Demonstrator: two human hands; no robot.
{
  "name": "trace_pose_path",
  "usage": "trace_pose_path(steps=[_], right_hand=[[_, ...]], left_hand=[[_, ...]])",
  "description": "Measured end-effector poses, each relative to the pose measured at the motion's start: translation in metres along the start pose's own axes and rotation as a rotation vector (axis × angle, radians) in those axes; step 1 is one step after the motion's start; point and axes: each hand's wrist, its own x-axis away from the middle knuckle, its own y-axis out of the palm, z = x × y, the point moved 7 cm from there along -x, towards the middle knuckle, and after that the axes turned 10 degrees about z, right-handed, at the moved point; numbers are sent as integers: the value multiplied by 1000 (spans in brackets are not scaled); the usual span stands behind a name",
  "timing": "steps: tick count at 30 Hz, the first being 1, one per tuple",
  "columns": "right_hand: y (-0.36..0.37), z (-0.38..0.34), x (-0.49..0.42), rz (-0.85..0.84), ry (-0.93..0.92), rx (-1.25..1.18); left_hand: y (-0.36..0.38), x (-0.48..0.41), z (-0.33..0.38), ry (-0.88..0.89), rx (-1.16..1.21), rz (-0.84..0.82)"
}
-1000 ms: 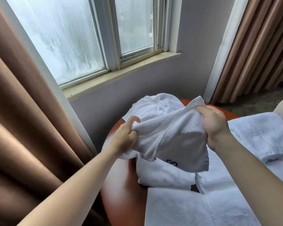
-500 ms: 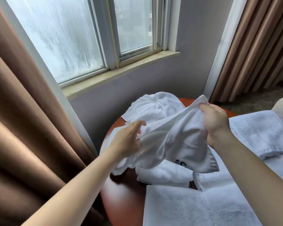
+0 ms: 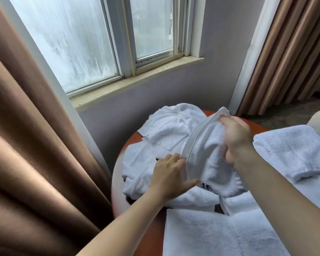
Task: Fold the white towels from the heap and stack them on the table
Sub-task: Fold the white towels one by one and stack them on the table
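Table (image 3: 153,231) carries the heap (image 3: 166,130) of white towels at 12 o'clock and a folded towel (image 3: 294,150) at 3 o'clock. At centre, the held towel (image 3: 207,159) hangs above the heap. The right hand (image 3: 236,137) keeps its pinch on the top corner. The left hand (image 3: 168,178), at 8 o'clock, has released its corner and lies flat-fingered against the hem. Judgement: a re-grip for spreading is in progress and folding has not begun.
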Motion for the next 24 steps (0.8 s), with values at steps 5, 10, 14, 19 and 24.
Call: trace_pose_path(steps=[5,10,14,19,24], right_hand=[[-7,-3,-2,-31,5,26],[-18,-6,-5,-51,-54,58],[-33,0,-7,-15,-122,138],[-62,14,-22,117,-185,387],[-71,24,-33,166,-215,689]], left_hand=[[15,2,-14,-199,90,-62],[32,22,-58,-346,-14,-348],[21,28,-80,-372,-112,-278],[-17,-2,-84,-321,-56,-91],[-29,-17,-64,-156,50,-119]])
